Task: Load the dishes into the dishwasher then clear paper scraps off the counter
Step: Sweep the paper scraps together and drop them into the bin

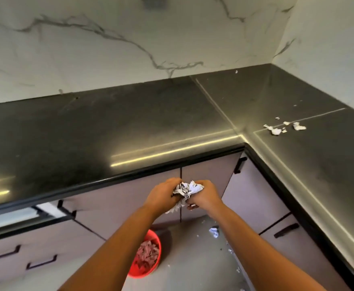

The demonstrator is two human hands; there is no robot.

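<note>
Both hands meet in front of the counter [109, 127] edge, over the floor rather than over the worktop: your left hand [163, 193] and right hand [204, 195] each curl their fingers round one crumpled wad of paper scraps [187, 189], which is pressed between them. To do this step well, squeeze the wad tight before you carry it, so that no loose pieces fall, then bring it straight above the red bucket [139, 274] on the floor below your left forearm before you let go. The wad is roughly ball-shaped, a little wider from hand to hand, and has no clear long axis; one ragged tail points down between your wrists. A small cluster of scraps [275, 131] remains on the right-hand run of counter, and a fallen scrap [214, 232] lies on the floor near the cabinets.
</note>
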